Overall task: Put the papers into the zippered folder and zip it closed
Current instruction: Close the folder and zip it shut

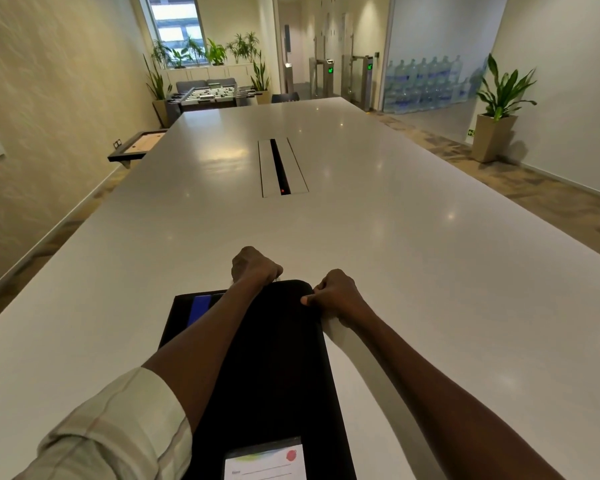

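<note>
the right hand (pixel 336 294) pinches the folder (pixel 274 358) corner steady so the fisted left hand (pixel 253 265) can work the zip.

The zippered folder (pixel 274 358) lies on the near edge of the surface (pixel 413 237). The left hand (pixel 253 265) is at its far edge, the right hand (pixel 336 296) at its far right corner. A cable slot (pixel 281 168) sits farther back, mid-surface.
</note>
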Demonstrator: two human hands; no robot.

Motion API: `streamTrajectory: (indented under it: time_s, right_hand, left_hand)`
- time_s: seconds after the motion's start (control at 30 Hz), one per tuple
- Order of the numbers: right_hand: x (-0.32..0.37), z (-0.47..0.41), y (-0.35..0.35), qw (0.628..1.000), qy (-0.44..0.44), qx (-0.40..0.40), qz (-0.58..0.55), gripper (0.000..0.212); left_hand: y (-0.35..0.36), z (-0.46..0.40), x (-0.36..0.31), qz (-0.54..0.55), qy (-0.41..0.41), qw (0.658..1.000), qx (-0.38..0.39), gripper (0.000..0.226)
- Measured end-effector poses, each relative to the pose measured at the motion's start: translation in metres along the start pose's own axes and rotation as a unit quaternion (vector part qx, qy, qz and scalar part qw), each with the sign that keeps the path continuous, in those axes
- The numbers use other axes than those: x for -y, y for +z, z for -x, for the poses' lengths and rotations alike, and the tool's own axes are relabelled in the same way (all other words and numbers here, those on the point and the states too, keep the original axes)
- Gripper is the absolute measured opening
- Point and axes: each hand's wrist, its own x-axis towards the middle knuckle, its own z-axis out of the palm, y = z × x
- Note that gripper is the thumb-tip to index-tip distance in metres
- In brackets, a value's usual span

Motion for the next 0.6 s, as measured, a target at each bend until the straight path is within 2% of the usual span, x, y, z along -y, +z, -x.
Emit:
streamTrajectory:
  time_s: [0.07, 0.3, 0.6]
  right_hand:
    - [0.001, 0.000, 0.000, 1.000, 0.001, -0.003, 0.005, 0.047]
    - [0.001, 0.002, -0.001, 1.000, -0.009, -0.001, 0.012, 0.052]
    - [0.001, 0.001, -0.001, 1.000, 0.000, 0.001, 0.024, 0.051]
  left_hand:
    - [-0.001, 0.000, 0.003, 0.009, 0.016, 1.000, -0.003, 0.023]
    - [-0.006, 0.000, 0.012, -0.001, 0.073, 0.997, -0.028, 0.031]
    - [-0.031, -0.023, 0.043, -0.004, 0.060, 0.997, -0.044, 0.037]
